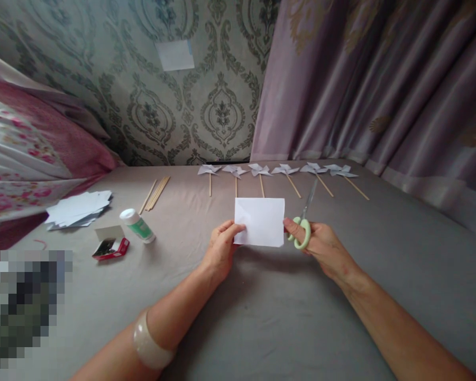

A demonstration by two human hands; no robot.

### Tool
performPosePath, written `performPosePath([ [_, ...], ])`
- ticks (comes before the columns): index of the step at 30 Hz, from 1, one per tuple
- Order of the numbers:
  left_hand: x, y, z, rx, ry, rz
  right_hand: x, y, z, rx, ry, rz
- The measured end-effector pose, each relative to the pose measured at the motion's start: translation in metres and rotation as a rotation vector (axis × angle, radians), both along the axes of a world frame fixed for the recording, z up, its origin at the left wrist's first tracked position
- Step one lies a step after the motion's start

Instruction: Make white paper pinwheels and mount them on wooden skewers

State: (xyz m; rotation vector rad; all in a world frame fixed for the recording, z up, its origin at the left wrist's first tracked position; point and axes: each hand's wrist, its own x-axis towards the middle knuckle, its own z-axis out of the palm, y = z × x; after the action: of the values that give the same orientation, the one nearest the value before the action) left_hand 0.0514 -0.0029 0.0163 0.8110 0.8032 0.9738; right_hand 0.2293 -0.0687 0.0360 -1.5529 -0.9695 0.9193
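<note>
A white sheet of paper is held up in front of me, just above the grey cloth. My left hand pinches its left edge, thumb on the front face. At the sheet's right edge, my right hand has its fingers closed around the green handles of a pair of scissors, whose blades point away from me. The right thumb tip lies close to the paper's edge; whether it grips the paper too, I cannot tell. Behind the sheet, several white paper pinwheels on wooden sticks lie in a row.
To the left lie a stack of white paper, several wooden sticks, a white and green glue bottle and an open red box with small dark items. A patterned wall and purple curtain stand behind.
</note>
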Motion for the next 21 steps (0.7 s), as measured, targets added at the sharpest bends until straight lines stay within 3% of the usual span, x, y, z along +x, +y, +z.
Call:
performPosePath([
  [6, 0.000, 0.001, -0.002, -0.020, -0.022, -0.013, -0.006, -0.001, -0.009, 0.026, 0.089, 0.079],
  [13, 0.003, -0.003, 0.001, -0.008, -0.130, -0.037, -0.021, 0.003, -0.020, 0.249, 0.145, -0.211],
  [21, 0.011, -0.017, -0.005, 0.084, -0.054, -0.077, -0.034, 0.000, -0.030, 0.314, 0.114, -0.222],
])
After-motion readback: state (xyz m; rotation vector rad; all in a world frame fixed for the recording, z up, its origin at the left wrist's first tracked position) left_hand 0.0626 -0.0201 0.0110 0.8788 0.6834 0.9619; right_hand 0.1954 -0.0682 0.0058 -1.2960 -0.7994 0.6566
